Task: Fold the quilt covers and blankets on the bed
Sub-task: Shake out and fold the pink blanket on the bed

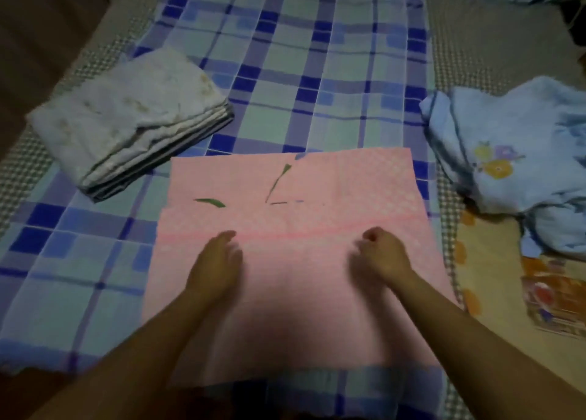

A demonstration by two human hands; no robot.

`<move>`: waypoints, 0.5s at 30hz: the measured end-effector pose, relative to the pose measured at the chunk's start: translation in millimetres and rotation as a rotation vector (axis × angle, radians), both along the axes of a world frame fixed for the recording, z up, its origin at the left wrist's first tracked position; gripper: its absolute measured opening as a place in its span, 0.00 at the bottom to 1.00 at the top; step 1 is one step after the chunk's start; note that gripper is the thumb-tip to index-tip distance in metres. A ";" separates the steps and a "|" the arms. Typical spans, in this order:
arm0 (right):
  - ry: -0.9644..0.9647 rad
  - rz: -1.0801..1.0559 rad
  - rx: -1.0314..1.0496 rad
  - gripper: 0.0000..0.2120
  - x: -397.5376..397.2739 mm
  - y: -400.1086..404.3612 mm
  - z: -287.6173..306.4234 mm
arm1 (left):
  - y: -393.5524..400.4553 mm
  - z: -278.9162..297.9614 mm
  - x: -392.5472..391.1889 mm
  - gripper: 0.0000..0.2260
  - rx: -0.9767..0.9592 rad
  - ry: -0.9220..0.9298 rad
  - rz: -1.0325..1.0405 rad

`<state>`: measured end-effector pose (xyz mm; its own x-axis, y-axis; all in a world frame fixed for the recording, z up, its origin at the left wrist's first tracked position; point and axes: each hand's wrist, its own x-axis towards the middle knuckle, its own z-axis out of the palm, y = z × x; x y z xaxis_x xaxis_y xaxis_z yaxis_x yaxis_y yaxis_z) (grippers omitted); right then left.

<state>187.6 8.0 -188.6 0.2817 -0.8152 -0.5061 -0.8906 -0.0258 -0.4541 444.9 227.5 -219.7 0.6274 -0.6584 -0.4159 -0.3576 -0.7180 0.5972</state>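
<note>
Bed (317, 71): checked sheet, our folding surface.
Pink cover (285, 293): centre frame, spread flat for folding.
Left hand (218, 261): fingers relaxed, resting on it.
Right hand (380, 255): fingers curled; blurred, grip unclear.

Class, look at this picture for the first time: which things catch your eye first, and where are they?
A pink cloth lies flat in the middle of the blue checked sheet, with both hands, left and right, over it. A folded white pile sits to the left, and a crumpled light blue bundle to the right.
</note>
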 end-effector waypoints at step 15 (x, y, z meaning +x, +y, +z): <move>0.277 0.859 -0.624 0.25 51.0 -120.0 -122.2 | -81.9 -100.8 87.7 0.27 0.274 -0.692 -0.609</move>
